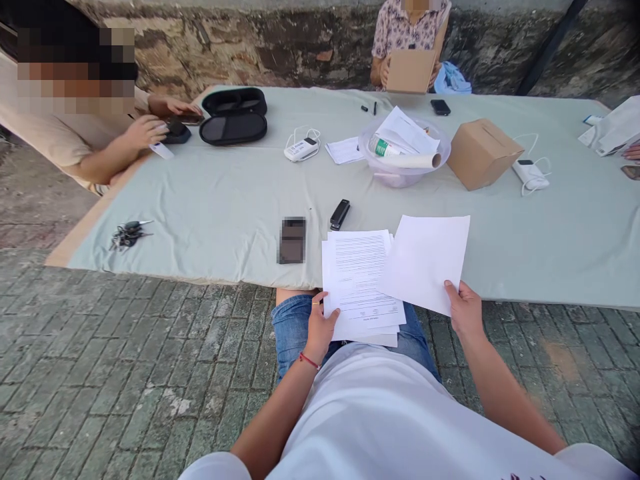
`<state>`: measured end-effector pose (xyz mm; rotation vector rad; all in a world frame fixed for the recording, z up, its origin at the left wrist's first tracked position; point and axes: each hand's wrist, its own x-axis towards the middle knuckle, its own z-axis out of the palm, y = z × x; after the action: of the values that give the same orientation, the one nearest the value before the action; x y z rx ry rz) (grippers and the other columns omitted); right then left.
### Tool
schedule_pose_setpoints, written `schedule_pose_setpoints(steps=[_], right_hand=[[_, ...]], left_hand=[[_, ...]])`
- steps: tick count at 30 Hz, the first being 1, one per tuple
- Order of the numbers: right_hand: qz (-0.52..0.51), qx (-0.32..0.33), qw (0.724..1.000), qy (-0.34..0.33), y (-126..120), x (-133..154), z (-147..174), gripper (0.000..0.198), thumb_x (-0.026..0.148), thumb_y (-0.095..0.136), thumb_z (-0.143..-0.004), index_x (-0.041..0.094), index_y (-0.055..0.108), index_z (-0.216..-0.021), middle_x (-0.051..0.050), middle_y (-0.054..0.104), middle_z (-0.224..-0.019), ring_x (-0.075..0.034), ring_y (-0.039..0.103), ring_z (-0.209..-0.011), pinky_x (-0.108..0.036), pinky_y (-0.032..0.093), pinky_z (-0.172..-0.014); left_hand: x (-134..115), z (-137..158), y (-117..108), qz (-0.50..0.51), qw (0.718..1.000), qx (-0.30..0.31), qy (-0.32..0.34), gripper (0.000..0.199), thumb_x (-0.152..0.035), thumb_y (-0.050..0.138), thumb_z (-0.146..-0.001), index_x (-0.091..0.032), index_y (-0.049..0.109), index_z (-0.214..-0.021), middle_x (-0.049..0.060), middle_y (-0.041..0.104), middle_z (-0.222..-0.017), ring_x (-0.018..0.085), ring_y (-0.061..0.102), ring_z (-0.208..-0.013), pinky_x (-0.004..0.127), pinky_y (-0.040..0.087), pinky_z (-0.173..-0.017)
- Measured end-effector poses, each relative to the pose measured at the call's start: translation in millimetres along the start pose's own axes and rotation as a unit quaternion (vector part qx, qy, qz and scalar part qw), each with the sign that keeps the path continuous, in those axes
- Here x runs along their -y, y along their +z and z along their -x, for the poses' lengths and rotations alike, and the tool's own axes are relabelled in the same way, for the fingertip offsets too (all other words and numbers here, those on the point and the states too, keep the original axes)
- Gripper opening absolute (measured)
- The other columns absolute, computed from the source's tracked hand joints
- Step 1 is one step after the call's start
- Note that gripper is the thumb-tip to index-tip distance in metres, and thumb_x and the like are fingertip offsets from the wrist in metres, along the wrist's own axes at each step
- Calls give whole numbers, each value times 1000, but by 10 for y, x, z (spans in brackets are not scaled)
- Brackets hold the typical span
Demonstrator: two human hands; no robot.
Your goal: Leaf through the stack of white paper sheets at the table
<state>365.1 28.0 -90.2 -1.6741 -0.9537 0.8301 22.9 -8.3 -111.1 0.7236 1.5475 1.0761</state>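
Observation:
My left hand [321, 326] grips the lower left edge of a stack of printed papers [361, 280] that rests over my lap and the near table edge. My right hand [465, 308] holds a single blank white sheet [425, 260] by its lower right corner, lifted and tilted to the right of the stack. A black stapler [339, 214] lies on the table just beyond the stack, and a dark phone [293, 239] lies to the stack's left.
The table [210, 207] has a pale green cloth. On it: keys [128, 233], an open black case [233, 117], a clear bowl with rolled papers [404, 157], a cardboard box [481, 153], white chargers [301, 149]. One person sits at the left, another across holding a box [410, 70].

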Motion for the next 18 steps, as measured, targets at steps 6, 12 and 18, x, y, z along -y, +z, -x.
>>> schedule_pose_setpoints(steps=[6, 12, 18], right_hand=[[10, 85, 996, 34, 315, 21, 216, 50, 62, 61, -79, 18, 71, -100, -3, 71, -80, -22, 63, -75, -33, 52, -65], [54, 200, 977, 49, 508, 9, 450, 48, 61, 55, -84, 17, 70, -98, -2, 69, -80, -20, 59, -71, -29, 48, -62], [113, 245, 963, 16, 685, -2, 530, 46, 58, 47, -90, 18, 69, -98, -3, 69, -85, -20, 58, -75, -28, 45, -66]], left_hand=[[42, 38, -67, 4, 999, 12, -30, 79, -21, 71, -74, -20, 35, -144, 12, 69, -114, 26, 67, -102, 41, 51, -91], [40, 56, -83, 34, 997, 52, -53, 41, -47, 69, -78, -16, 63, -104, 12, 70, -109, 27, 64, -104, 40, 49, -93], [-132, -20, -103, 46, 996, 37, -74, 49, -61, 65, -79, -19, 59, -104, 9, 70, -106, 25, 64, -100, 36, 50, -87]])
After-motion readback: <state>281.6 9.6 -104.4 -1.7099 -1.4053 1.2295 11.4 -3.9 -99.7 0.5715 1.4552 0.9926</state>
